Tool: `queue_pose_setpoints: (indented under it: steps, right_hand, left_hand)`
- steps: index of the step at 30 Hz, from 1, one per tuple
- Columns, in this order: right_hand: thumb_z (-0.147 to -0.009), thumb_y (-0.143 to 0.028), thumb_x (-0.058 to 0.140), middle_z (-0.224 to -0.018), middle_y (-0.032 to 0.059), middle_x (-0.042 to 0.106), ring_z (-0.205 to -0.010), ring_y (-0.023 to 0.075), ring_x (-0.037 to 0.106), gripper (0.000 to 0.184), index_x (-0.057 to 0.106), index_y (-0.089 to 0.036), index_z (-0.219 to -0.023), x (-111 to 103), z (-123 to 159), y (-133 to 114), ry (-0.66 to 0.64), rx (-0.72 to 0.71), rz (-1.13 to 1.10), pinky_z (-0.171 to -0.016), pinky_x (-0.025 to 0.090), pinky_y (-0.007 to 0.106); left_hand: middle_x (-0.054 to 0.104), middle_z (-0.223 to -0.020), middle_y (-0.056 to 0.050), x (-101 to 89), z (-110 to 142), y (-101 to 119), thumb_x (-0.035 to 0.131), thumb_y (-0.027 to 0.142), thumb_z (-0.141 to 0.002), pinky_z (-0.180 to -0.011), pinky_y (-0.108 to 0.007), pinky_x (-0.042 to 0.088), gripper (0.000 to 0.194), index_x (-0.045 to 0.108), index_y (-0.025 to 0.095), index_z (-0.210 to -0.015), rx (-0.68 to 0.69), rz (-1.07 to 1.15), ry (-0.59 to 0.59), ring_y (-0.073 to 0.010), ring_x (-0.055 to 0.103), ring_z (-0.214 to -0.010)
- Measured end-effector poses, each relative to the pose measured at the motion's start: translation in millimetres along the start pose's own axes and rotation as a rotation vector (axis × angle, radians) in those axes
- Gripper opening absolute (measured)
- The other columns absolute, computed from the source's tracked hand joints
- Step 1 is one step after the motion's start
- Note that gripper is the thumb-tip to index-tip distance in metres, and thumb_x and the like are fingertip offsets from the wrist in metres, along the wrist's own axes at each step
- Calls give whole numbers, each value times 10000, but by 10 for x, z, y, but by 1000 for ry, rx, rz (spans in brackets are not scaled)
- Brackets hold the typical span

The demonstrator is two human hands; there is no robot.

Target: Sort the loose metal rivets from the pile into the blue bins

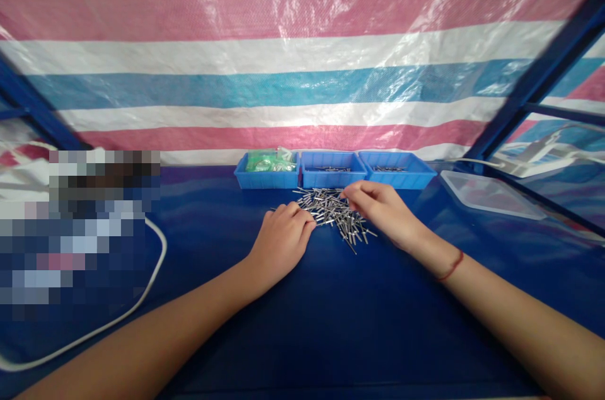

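Observation:
A loose pile of thin silver blind rivets (338,214) lies on the dark blue table, in front of three bins. My left hand (283,239) rests at the pile's left edge, its fingers curled down and closed; whatever is under them is hidden. Over the right side of the pile, my right hand (378,208) pinches thumb and forefinger together, and anything between the tips is too small to make out. Behind the pile, the middle blue bin (334,181) and the right blue bin (399,181) hold some rivets. Green and clear plastic packets (269,160) fill the left blue bin (267,182).
A clear plastic lid (491,195) lies at the right, near a white device (534,157) beyond the blue frame (524,85). On the left, a white cable (158,268) curves across the table beside a blurred-out area. A striped plastic sheet (302,53) hangs behind.

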State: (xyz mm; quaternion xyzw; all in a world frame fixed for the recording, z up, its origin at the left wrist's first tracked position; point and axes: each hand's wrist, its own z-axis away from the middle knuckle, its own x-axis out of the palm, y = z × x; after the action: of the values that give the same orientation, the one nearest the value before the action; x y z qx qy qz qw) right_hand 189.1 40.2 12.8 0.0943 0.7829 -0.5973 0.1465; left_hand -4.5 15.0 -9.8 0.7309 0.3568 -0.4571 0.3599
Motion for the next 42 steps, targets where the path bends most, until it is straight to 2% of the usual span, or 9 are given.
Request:
queue_pose_setpoints:
  steps: [4, 8, 10, 12, 15, 20, 30, 34, 42]
  right_hand:
    - [-793, -242, 585, -718, 23, 603, -636, 126, 530, 116, 663, -157, -790, 55, 93, -11, -224, -357, 361, -597, 406, 257]
    - [-841, -190, 547, -768, 42, 602, -679, 136, 549, 137, 680, -171, -811, 80, 156, -40, -291, -499, 531, -624, 412, 261]
    - [-859, -187, 529, -782, 47, 606, -696, 139, 555, 152, 677, -173, -826, 78, 158, -55, -272, -504, 511, -633, 418, 260]
    - [-862, -189, 532, -779, 45, 609, -692, 137, 555, 142, 671, -171, -838, 73, 147, -63, -241, -481, 441, -632, 424, 257]
    - [-861, -212, 544, -771, 37, 616, -660, 126, 545, 127, 662, -170, -840, 75, 129, -61, -219, -426, 323, -609, 427, 253]
    - [-860, -253, 554, -779, 34, 620, -666, 124, 550, 140, 665, -168, -863, 92, 130, -46, -241, -376, 244, -591, 424, 250]
    - [-834, -278, 586, -765, 30, 616, -603, 110, 513, 144, 672, -178, -891, 114, 144, -69, -230, -356, 265, -555, 421, 243]
    - [-826, -251, 586, -734, 22, 592, -579, 103, 497, 110, 665, -175, -835, 118, 140, -62, -247, -360, 284, -535, 414, 237]
    - [-820, -248, 595, -773, 29, 618, -562, 91, 484, 101, 664, -175, -809, 90, 132, -55, -122, -392, 265, -523, 410, 233]
  left_hand:
    - [586, -913, -67, 14, 19, 1, 373, 239, -943, -700, -346, 378, 229, 589, 173, -912, 10, -44, 26, -226, 542, -843]
    - [566, -906, -55, -9, 29, 15, 337, 214, -949, -728, -356, 388, 219, 549, 178, -905, 29, 19, 88, -215, 534, -846]
    - [561, -912, -48, -22, 25, 17, 364, 235, -944, -754, -356, 399, 180, 532, 181, -910, 30, 120, 139, -206, 537, -870]
    - [560, -937, -47, -29, 18, 13, 475, 296, -903, -772, -348, 415, 130, 516, 185, -959, 30, 245, 207, -199, 539, -890]
    - [561, -931, -32, -35, 10, 3, 611, 342, -816, -757, -314, 439, 272, 509, 197, -1022, 38, 381, 292, -176, 543, -858]
    - [570, -856, -9, -56, 8, -4, 540, 256, -866, -713, -268, 445, 69, 563, 198, -897, 67, 473, 295, -138, 544, -785]
    - [564, -856, -10, -92, 2, 16, 516, 195, -881, -713, -259, 441, 65, 569, 194, -844, 88, 513, 295, -134, 539, -793]
    - [570, -862, -11, -97, 4, 22, 517, 186, -878, -703, -258, 439, 57, 567, 193, -851, 96, 516, 305, -132, 533, -782]
    - [562, -869, -13, -101, -11, 18, 508, 175, -879, -711, -260, 446, 60, 561, 194, -858, 62, 521, 312, -133, 537, -775]
